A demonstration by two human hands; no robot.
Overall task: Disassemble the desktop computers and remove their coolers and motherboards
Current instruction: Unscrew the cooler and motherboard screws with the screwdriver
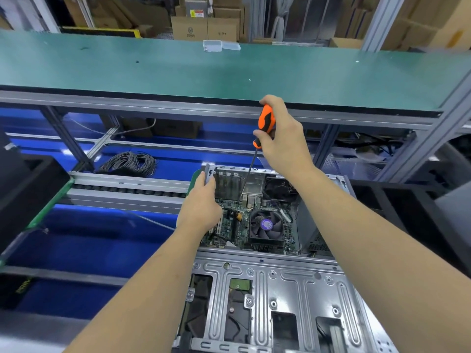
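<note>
An open desktop computer case (285,296) lies in front of me, its grey metal drive cage nearest. Inside it sits the green motherboard (230,229) with a black CPU cooler fan (266,225) and a rear case fan (279,187). My right hand (283,133) grips an orange and black screwdriver (265,123), held upright, with its thin shaft reaching down to the board near the rear slots. My left hand (204,200) holds the case's rear left edge (207,171), fingers wrapped on the metal.
A green-topped shelf (229,70) spans above the bench, with small clear plastic boxes (220,45) at its back. A coil of grey cable (130,163) lies on the blue surface at left. Roller rails (127,187) run beside the case. Black cases stand at the far left and right.
</note>
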